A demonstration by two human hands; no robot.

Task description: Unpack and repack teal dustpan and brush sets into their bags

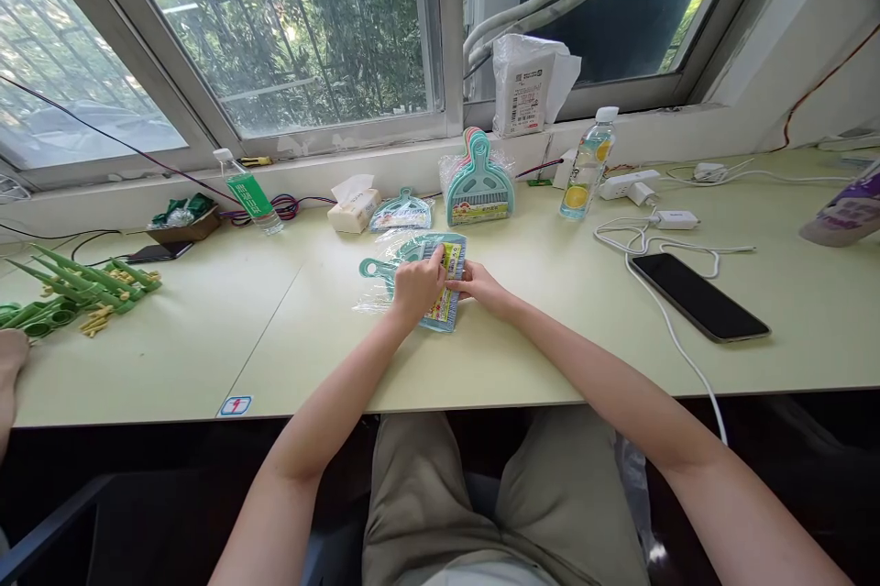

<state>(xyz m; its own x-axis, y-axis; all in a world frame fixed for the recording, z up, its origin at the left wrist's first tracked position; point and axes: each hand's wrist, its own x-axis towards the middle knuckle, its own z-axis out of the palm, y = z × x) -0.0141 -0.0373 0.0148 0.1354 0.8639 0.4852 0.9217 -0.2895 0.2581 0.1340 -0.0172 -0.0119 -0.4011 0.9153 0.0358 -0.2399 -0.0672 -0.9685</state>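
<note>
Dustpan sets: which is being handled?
The dustpan set with handle pointing left, touched by left hand and right hand; the single set behind and upright stack are untouched.

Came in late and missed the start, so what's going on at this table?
A person has both hands on a teal dustpan pack in clear plastic. The left hand lies over it, a finger at its yellow label; the right hand holds its right edge. Behind it, near the window wall, are a stack of similar dustpans and a separate pack. Another person's hand rests near green stems at far left.
</note>
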